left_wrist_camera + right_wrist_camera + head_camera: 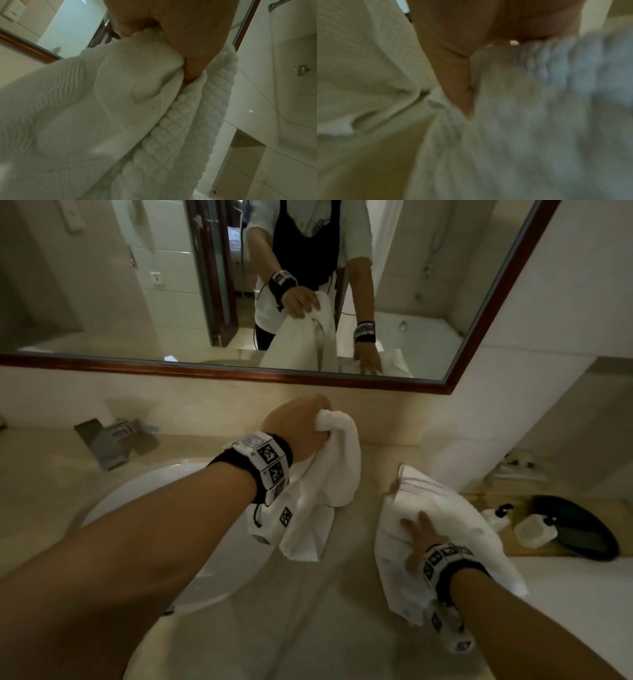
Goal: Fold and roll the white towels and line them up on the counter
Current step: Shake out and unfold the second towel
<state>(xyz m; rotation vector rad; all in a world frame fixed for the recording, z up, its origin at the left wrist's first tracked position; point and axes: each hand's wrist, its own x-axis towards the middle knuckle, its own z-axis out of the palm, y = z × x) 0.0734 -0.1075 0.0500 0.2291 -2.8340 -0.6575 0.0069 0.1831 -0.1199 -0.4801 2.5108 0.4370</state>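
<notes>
My left hand (301,422) is raised above the counter (342,628) and grips a bunched corner of a white towel (329,481), which hangs down in folds to the counter. In the left wrist view the fingers (197,54) curl round the same towel (102,108), whose waffle weave fills the picture. A second white towel (442,529) lies spread and rumpled on the counter to the right. My right hand (419,535) rests flat on it with the fingers straight. The right wrist view is blurred: a finger (458,83) lies against that towel (522,135).
A white round basin (144,508) sits under my left arm, with a grey faucet (106,443) behind it. A dark oval tray (582,529) and two small bottles (534,529) stand at the right. A framed mirror (239,371) covers the wall behind.
</notes>
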